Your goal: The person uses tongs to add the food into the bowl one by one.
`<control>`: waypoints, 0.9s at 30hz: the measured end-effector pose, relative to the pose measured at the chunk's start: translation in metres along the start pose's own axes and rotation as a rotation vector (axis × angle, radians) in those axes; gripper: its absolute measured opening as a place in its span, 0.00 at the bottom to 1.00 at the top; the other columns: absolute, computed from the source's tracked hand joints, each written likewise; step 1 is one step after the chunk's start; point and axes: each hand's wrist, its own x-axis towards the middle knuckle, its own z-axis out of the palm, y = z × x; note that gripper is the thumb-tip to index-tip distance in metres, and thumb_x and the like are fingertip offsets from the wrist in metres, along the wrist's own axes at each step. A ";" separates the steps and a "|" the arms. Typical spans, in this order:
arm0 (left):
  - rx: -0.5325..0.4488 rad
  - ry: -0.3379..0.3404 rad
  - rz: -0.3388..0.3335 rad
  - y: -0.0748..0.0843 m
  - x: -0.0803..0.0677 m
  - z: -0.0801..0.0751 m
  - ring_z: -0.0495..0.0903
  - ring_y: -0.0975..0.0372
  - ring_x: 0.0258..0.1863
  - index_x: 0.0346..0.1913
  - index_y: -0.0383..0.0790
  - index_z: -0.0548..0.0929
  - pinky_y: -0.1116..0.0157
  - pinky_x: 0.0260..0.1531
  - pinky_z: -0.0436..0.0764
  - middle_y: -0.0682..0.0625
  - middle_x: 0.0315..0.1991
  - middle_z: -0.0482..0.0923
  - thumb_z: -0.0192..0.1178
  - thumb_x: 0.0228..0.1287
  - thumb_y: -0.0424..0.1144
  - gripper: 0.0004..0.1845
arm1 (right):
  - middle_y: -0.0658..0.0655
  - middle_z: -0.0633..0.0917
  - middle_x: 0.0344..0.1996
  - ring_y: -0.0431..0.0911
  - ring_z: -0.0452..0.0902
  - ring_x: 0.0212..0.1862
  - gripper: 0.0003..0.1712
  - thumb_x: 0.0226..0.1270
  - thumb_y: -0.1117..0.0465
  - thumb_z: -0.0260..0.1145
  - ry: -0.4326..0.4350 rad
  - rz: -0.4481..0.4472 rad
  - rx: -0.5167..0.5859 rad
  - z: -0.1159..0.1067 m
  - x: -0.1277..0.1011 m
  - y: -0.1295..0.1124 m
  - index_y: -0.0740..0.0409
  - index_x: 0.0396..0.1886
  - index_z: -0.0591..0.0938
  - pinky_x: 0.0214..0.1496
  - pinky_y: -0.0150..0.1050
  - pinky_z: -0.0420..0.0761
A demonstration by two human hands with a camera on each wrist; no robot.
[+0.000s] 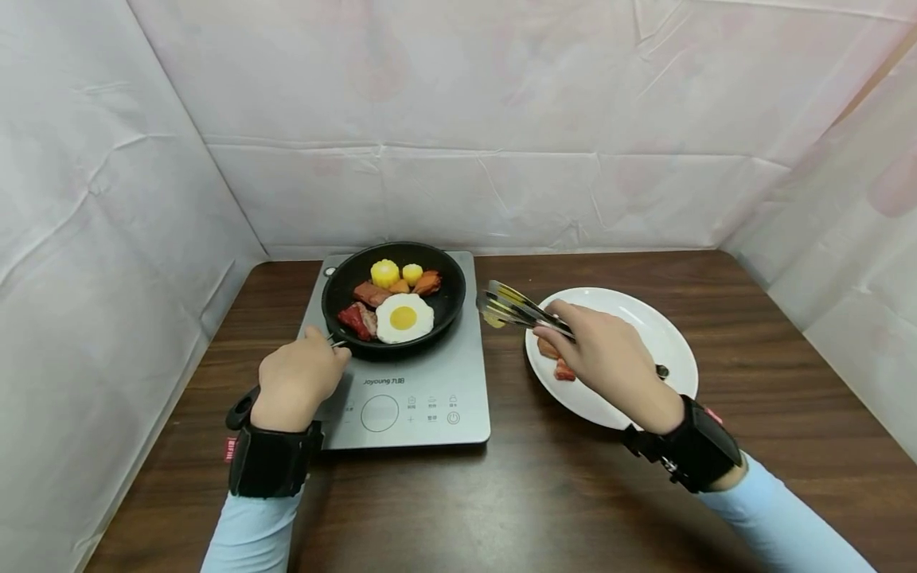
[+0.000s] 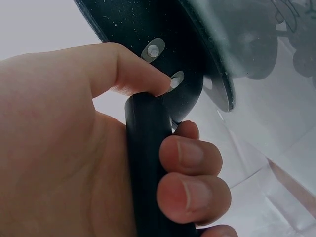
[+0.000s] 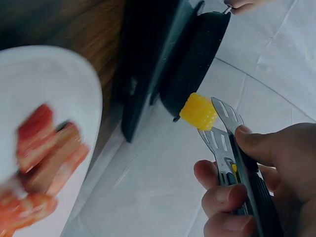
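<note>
My left hand (image 1: 299, 380) grips the black handle (image 2: 148, 158) of a frying pan (image 1: 450, 306), its thumb lying over the handle's top near two rivets. In the pan are a fried egg (image 1: 403, 318), two yellow corn pieces (image 1: 384, 274) and several pieces of meat (image 1: 358, 320). My right hand (image 1: 619, 350) holds metal tongs (image 3: 243, 160) with dark handles. Between the slotted tips sits a piece of corn (image 3: 198, 111), held up between pan and plate. Under this hand is a white plate (image 1: 673, 350) with meat pieces (image 1: 564, 370), partly hidden by the hand.
The pan rests on a silver induction cooker (image 1: 430, 382) with a round control mark and printed symbols in front. Both cooker and plate stand on a brown wooden table (image 1: 523, 493). White sheeting (image 1: 473, 191) rises behind and along both sides.
</note>
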 end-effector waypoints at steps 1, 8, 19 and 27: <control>-0.001 -0.001 -0.002 0.000 0.000 0.000 0.79 0.49 0.28 0.65 0.18 0.63 0.57 0.26 0.76 0.30 0.37 0.81 0.46 0.78 0.53 0.36 | 0.43 0.73 0.15 0.37 0.69 0.16 0.15 0.75 0.44 0.62 -0.002 0.001 0.021 0.002 0.004 -0.003 0.48 0.33 0.73 0.22 0.37 0.64; 0.006 0.003 0.008 0.000 0.001 0.000 0.79 0.49 0.28 0.67 0.17 0.61 0.57 0.25 0.76 0.30 0.36 0.82 0.46 0.78 0.52 0.36 | 0.50 0.80 0.22 0.42 0.66 0.16 0.16 0.74 0.44 0.63 0.056 -0.014 0.069 0.021 0.033 -0.023 0.50 0.48 0.80 0.20 0.38 0.62; -0.001 0.001 0.006 0.003 0.001 -0.001 0.78 0.50 0.26 0.59 0.20 0.67 0.58 0.24 0.74 0.36 0.30 0.79 0.46 0.78 0.52 0.31 | 0.52 0.78 0.23 0.45 0.69 0.20 0.16 0.75 0.45 0.63 0.058 -0.038 0.003 0.048 0.058 -0.037 0.52 0.46 0.79 0.19 0.37 0.59; 0.000 -0.003 -0.014 0.001 0.001 0.000 0.78 0.51 0.26 0.59 0.20 0.67 0.59 0.24 0.73 0.37 0.29 0.78 0.46 0.78 0.51 0.31 | 0.53 0.82 0.28 0.49 0.75 0.22 0.18 0.76 0.42 0.61 0.045 -0.025 -0.014 0.055 0.066 -0.045 0.51 0.48 0.80 0.18 0.39 0.62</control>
